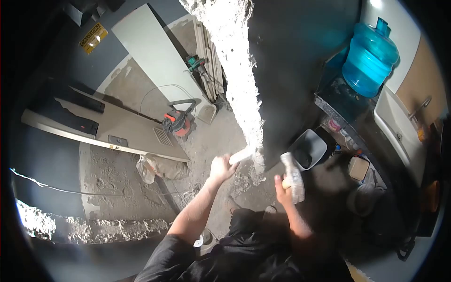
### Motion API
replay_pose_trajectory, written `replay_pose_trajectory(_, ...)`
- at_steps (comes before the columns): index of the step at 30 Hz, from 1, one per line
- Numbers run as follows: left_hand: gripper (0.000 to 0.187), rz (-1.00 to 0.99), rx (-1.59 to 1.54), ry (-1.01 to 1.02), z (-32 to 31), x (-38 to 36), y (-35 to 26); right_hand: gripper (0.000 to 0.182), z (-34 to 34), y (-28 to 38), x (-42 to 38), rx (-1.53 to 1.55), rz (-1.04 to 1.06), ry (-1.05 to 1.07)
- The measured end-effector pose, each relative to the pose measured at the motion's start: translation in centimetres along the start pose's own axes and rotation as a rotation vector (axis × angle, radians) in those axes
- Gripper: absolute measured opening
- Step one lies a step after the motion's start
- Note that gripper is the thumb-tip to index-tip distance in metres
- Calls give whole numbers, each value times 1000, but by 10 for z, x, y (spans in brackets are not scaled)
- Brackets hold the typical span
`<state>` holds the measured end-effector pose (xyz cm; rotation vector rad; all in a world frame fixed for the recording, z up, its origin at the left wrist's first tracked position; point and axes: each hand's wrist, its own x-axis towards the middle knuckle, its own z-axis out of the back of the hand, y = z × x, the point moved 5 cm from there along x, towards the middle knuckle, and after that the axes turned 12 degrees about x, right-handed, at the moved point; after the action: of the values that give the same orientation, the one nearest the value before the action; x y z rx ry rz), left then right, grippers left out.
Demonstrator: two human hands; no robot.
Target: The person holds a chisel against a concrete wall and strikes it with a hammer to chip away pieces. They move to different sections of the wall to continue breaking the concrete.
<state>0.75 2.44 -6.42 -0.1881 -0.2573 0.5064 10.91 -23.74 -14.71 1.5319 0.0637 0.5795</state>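
My left hand point(221, 169) is closed around a pale, overexposed chisel point(240, 155). Its far end meets the lower part of a rough, chipped wall edge point(253, 117), where glare hides the contact. To the right, my right hand point(283, 191) grips a dusty hammer point(295, 179) by its handle, the head apart from the chisel. Broken rubble point(246, 183) lies on the floor below the wall edge.
Beyond the wall on the right are a grey bin point(310, 149), a sink point(399, 129) and a blue water jug point(369, 61) on a dark counter point(347, 105). A red vacuum point(179, 124), a detached door point(117, 127) and a leaning white panel point(155, 51) occupy the left.
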Motion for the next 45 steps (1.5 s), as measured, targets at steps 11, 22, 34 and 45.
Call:
replay_pose_trajectory(11, 30, 55, 125, 85, 17, 66, -17, 19, 24, 95, 12, -164, 275, -46)
replay_pose_trajectory(22, 29, 273, 130, 124, 20, 51, -42, 11, -46, -1, 25, -45, 99, 160)
replay_pose_trajectory(34, 29, 318, 83, 118, 25, 54, -33, 16, -24, 112, 50, 96, 263, -33)
replay_pose_trajectory(45, 25, 199, 19, 136, 37, 68, -19, 20, -56, 61, 37, 16, 405, 71)
